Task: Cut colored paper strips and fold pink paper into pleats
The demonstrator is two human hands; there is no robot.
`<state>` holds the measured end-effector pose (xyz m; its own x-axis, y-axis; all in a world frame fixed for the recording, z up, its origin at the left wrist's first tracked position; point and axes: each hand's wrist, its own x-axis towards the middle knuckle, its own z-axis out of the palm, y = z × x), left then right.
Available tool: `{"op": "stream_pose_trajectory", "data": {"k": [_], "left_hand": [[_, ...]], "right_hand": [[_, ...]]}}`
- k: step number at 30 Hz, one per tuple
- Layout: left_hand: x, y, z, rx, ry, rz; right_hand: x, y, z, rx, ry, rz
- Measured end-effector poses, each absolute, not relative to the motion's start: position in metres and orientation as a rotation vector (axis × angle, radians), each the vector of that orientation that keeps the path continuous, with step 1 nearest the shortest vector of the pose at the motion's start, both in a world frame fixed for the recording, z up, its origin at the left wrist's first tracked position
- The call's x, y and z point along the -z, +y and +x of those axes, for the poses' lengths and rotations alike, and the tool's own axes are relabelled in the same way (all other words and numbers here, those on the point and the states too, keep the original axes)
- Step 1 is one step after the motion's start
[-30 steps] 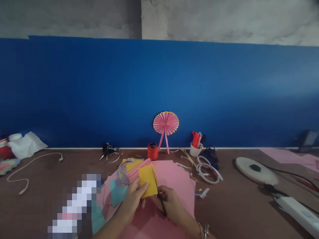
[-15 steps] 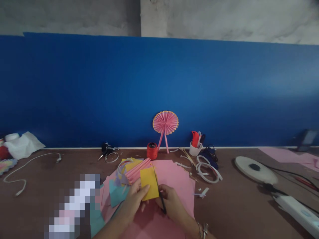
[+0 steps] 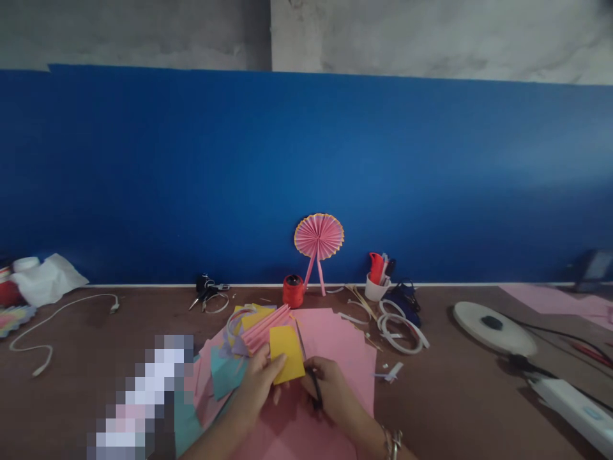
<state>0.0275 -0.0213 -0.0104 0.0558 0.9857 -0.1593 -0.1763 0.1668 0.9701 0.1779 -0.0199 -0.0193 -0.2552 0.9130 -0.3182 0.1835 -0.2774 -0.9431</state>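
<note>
My left hand (image 3: pixel 256 386) pinches the lower left corner of a small yellow paper rectangle (image 3: pixel 286 353), holding it up over the pink sheets (image 3: pixel 335 345). My right hand (image 3: pixel 332 393) grips black-handled scissors (image 3: pixel 309 370) whose blades run along the yellow paper's right edge. A folded pink accordion strip (image 3: pixel 265 324) lies just beyond the yellow paper. Teal and lilac paper scraps (image 3: pixel 225 370) lie left of my left hand.
A pink paper fan (image 3: pixel 318 237) leans on the blue wall, beside a red thread spool (image 3: pixel 293 291) and a white cup of tools (image 3: pixel 376 284). White rings (image 3: pixel 400 329), a round lamp base (image 3: pixel 493 326), a power strip (image 3: pixel 575 406) and a white cable (image 3: pixel 57 319) lie about the brown table.
Both hands have stayed in place on the yellow paper. The scissor blades have shifted slightly along its right edge, and the camera has tilted a little.
</note>
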Motion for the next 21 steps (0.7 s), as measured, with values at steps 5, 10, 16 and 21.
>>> {"op": "stream_pose_trajectory", "data": {"k": [5, 10, 16, 21], "left_hand": [[0.015, -0.017, 0.022, -1.323, 1.253, 0.906], [0.011, -0.016, 0.018, -1.456, 1.289, 0.959], [0.003, -0.017, 0.017, -1.432, 1.370, 0.969], [0.009, -0.016, 0.015, -1.401, 1.350, 0.982]], "right_hand": [[0.005, -0.020, 0.178, -1.583, -1.369, -1.418], [0.012, -0.024, 0.177, -1.607, -1.427, -1.366], [0.008, -0.032, 0.176, -1.691, -1.469, -1.289], [0.002, -0.034, 0.176, -1.711, -1.510, -1.302]]}}
